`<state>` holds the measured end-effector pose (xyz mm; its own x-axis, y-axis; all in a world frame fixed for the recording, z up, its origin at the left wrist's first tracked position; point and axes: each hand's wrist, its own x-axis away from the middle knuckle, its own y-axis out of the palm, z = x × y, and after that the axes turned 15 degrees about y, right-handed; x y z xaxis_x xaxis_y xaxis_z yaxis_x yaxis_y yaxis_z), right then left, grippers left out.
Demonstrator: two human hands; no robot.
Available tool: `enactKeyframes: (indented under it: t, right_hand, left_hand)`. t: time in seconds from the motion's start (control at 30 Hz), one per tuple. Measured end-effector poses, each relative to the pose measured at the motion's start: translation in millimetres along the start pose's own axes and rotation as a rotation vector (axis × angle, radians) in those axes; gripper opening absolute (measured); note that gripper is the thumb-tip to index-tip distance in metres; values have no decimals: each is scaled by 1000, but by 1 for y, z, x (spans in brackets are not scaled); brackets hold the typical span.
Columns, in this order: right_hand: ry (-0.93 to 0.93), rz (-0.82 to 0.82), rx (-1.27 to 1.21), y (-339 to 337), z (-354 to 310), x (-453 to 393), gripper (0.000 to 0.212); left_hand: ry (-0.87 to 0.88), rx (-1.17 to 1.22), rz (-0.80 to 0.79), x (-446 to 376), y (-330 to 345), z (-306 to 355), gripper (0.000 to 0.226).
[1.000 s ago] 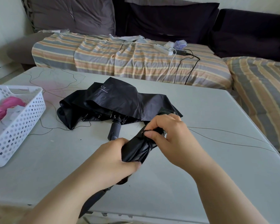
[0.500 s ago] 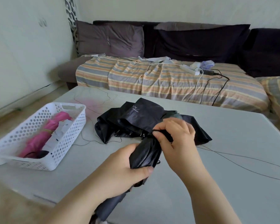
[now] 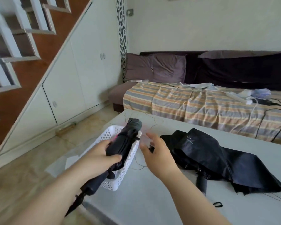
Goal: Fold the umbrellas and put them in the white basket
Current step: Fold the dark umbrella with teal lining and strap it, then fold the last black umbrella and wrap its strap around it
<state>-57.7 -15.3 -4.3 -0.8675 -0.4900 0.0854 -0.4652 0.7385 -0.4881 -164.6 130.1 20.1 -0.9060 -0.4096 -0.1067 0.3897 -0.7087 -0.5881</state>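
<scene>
**Folded umbrella over the basket, second one not yet folded**

Step in hand, as I judge it: putting a folded umbrella away. Left hand, lower centre-left of frame, grips the rolled black umbrella around its middle, fingers and thumb curled round the cloth. The umbrella lies slanted over the white basket, its top end poking past the far rim toward frame centre, its handle end and strap hanging out past the near rim toward lower left. Whether it already rests on the basket or is held just above, I cannot tell.

Right hand, centre of frame, holds nothing; fingers spread and loosely bent, hovering just right of the basket, between it and the other umbrella.

Next move, by my reading: lower and let go so the roll drops inside along the basket's length; the overhanging ends need lining up with the long side. Then the free hand goes to the loose umbrella, right of centre on the table. Its canopy lies slack and spread, handle pointing toward lower frame. It needs gathering, rolling and strapping.

Basket contents: mostly hidden by the held umbrella. A sliver of pink shows at the rim beside the black cloth; what it belongs to, cannot say. Basket sits at the table's left edge.
</scene>
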Motion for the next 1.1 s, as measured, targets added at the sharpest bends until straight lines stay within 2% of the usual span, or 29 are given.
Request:
enactKeyframes:
  t: [0.1,0.27,0.33,0.43,0.53,0.6,0.7,0.8,0.9,1.03,1.1]
  right_hand:
    - [82,-52,36,3,7,-3,45]
    - [153,-40,63,-2,35,1,30]
    - [159,-31,100,-9,47,3,22]
    - [198,-10,127,-23,69,3,16]
    - [300,116,167,-36,103,3,22]
    - [403,277,180,-49,123,5,37]
    - [616,393,192,-71,144,1,46]
    - [772,268,287,-82,153,-5,50]
    - [780,197,166,-79,155,-9,46]
    - [782,163,154,-74,161,-17,32]
    - [765,163,-30,-79,162,-15,27]
  left_hand:
    - [-83,-106,-63,-35,-24,-26,31]
    - [-129,-206,-89,-63,-18,-75,55]
    - [-100,-333,-93,-64,-11,-92,49]
    - [-67,-619,-110,-63,-2,-111,56]
    - [-85,-862,-110,-62,7,-103,54]
    - [-8,-920,-15,-59,16,-82,50]
    - [221,-724,200,-53,42,-42,44]
    - [316,-364,240,-33,89,-1,40]
    - [324,-149,210,-13,136,20,34]
    - [250,-41,67,-8,180,30,21]
    - [186,16,17,-10,192,34,17]
